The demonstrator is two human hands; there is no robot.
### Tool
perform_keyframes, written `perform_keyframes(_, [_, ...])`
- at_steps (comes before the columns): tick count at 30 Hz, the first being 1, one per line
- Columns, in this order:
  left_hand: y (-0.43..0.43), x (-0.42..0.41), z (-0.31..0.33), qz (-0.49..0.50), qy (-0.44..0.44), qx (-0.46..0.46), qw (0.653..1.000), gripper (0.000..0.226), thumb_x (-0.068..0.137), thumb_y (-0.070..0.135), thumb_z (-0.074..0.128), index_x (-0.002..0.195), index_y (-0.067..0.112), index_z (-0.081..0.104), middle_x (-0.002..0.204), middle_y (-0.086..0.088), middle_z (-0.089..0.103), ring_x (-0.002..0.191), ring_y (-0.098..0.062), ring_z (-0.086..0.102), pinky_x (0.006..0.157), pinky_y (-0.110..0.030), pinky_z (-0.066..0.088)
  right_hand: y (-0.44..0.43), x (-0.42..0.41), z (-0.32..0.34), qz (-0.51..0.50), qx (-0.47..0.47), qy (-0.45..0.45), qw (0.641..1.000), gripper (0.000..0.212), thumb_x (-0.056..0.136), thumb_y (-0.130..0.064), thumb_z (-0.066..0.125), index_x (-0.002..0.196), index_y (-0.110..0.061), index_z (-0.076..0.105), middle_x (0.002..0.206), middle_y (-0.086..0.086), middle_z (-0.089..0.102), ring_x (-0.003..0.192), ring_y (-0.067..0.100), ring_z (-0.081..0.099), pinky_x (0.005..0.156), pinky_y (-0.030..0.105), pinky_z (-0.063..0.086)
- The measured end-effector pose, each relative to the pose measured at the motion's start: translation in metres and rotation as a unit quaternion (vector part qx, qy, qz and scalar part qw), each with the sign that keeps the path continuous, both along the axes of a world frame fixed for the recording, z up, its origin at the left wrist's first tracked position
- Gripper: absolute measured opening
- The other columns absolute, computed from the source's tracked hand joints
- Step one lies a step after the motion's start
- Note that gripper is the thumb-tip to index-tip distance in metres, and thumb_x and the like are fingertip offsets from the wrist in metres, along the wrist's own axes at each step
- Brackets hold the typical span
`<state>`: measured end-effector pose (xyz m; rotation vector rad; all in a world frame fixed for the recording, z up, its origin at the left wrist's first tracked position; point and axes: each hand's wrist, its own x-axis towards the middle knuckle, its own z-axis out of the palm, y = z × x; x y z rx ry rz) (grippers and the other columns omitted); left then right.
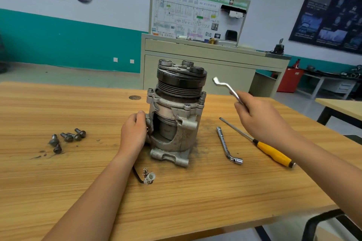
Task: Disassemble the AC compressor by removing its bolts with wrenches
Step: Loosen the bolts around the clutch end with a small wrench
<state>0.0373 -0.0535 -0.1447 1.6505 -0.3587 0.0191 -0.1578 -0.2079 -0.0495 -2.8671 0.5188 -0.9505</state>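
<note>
Steel offset wrench point(225, 87) is clamped in the right hand point(260, 121), fingers wrapped round the lower shank. Its head is up in the air just right of the pulley point(181, 82), touching nothing. Can't tell ring or open end.

Left hand point(135, 133) grips a lug on the left side of the AC compressor point(176, 113), bracing it. The compressor stands upright mid-table point(195, 191), pulley on top. Flange bolts point(150, 90) sit seated just under the pulley.

Right of it lie an L-shaped socket wrench point(227, 146) and a yellow-handled screwdriver point(270, 150). Removed bolts point(66, 139) lie clustered well to the left. The white connector point(149, 177) on its wire lies in front.

Risks, my read:
- Tall body on a small foot. Torque at the top flange could tip or spin it, since the bracing hand sits low.
- Dark grit round the base, so the foot may slide.
- A wrench head not fully seated slips, rounds the bolt, and sends knuckles into the pulley edge.

Pose: right forearm comes in from lower right, wrist raised, back of the hand towards camera, wrench angled up-left. Left forearm comes in from bottom-left, hand curled against the housing, fingertips partly hidden.
</note>
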Motion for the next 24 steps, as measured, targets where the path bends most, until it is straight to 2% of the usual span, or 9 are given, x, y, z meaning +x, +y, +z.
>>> perform_keyframes(5, [0.000,-0.001,0.002,0.002,-0.001,0.001,1.000,0.036,0.097,0.029,0.034,0.067,0.015,0.048,0.071,-0.001,0.052,0.064,-0.012,0.045,0.054,-0.029,0.032,0.020,-0.016,0.011,-0.051,-0.049,0.112,0.991,0.037,0.097,-0.019,0.038,0.132,-0.028,0.042,0.070,-0.005,0.050,0.063,0.015,0.050,0.052,0.029,0.040])
perform_keyframes(9, [0.002,-0.002,0.002,-0.004,-0.003,0.001,1.000,0.036,0.098,0.029,0.034,0.068,0.015,0.048,0.072,-0.001,0.051,0.064,-0.011,0.043,0.055,-0.030,0.032,0.034,-0.011,0.022,-0.106,-0.126,0.170,0.972,0.046,0.093,-0.010,0.039,0.134,-0.029,0.034,0.065,-0.004,0.044,0.057,0.014,0.044,0.044,0.026,0.033])
perform_keyframes(13, [0.001,-0.003,0.002,-0.007,0.008,-0.003,1.000,0.036,0.098,0.030,0.033,0.068,0.016,0.048,0.071,-0.001,0.050,0.064,-0.012,0.043,0.054,-0.030,0.031,0.060,-0.007,0.037,-0.153,-0.222,0.233,0.934,0.041,0.087,-0.001,0.039,0.126,-0.016,0.039,0.058,-0.001,0.033,0.048,0.014,0.030,0.039,0.025,0.022])
perform_keyframes(15, [0.001,-0.003,0.002,-0.006,0.007,0.002,1.000,0.036,0.098,0.030,0.033,0.069,0.016,0.048,0.073,-0.001,0.050,0.065,-0.011,0.043,0.055,-0.030,0.031,0.076,-0.003,0.042,-0.154,-0.249,0.270,0.917,0.033,0.089,-0.002,0.042,0.121,-0.010,0.044,0.058,0.000,0.028,0.048,0.015,0.026,0.040,0.027,0.022])
perform_keyframes(17, [0.001,-0.004,0.003,-0.007,0.010,0.000,1.000,0.035,0.098,0.030,0.033,0.069,0.017,0.049,0.073,0.000,0.051,0.066,-0.011,0.044,0.055,-0.029,0.031,0.087,0.002,0.046,-0.154,-0.253,0.308,0.904,0.037,0.090,-0.001,0.043,0.127,-0.005,0.042,0.061,0.000,0.025,0.050,0.018,0.025,0.042,0.027,0.024])
perform_keyframes(18, [0.002,-0.005,0.003,-0.008,0.012,-0.002,1.000,0.035,0.098,0.030,0.033,0.069,0.018,0.049,0.072,0.001,0.051,0.066,-0.011,0.044,0.055,-0.029,0.031,0.090,0.004,0.046,-0.154,-0.253,0.320,0.900,0.041,0.091,0.000,0.043,0.131,-0.002,0.039,0.063,-0.002,0.027,0.051,0.019,0.026,0.041,0.027,0.024])
perform_keyframes(21, [0.002,-0.005,0.003,-0.006,0.018,-0.008,1.000,0.036,0.098,0.031,0.034,0.068,0.017,0.050,0.071,0.001,0.052,0.064,-0.010,0.045,0.054,-0.029,0.031,0.086,0.004,0.040,-0.162,-0.278,0.320,0.891,0.053,0.092,0.000,0.042,0.139,0.008,0.020,0.079,0.006,0.050,0.057,0.024,0.042,0.039,0.027,0.022])
perform_keyframes(22, [0.002,-0.004,0.003,-0.006,0.020,-0.008,1.000,0.037,0.098,0.032,0.034,0.068,0.017,0.050,0.071,0.001,0.052,0.064,-0.010,0.045,0.054,-0.029,0.031,0.082,0.003,0.037,-0.166,-0.294,0.316,0.886,0.054,0.092,-0.001,0.040,0.140,0.008,0.018,0.075,0.009,0.051,0.054,0.022,0.041,0.038,0.027,0.021])
perform_keyframes(24, [0.002,-0.003,0.003,-0.008,0.021,-0.008,1.000,0.036,0.098,0.032,0.034,0.069,0.018,0.050,0.072,0.001,0.052,0.065,-0.011,0.045,0.054,-0.029,0.032,0.070,0.002,0.034,-0.175,-0.308,0.311,0.882,0.039,0.094,-0.007,0.037,0.131,0.005,0.032,0.058,0.004,0.037,0.045,0.016,0.031,0.038,0.026,0.022])
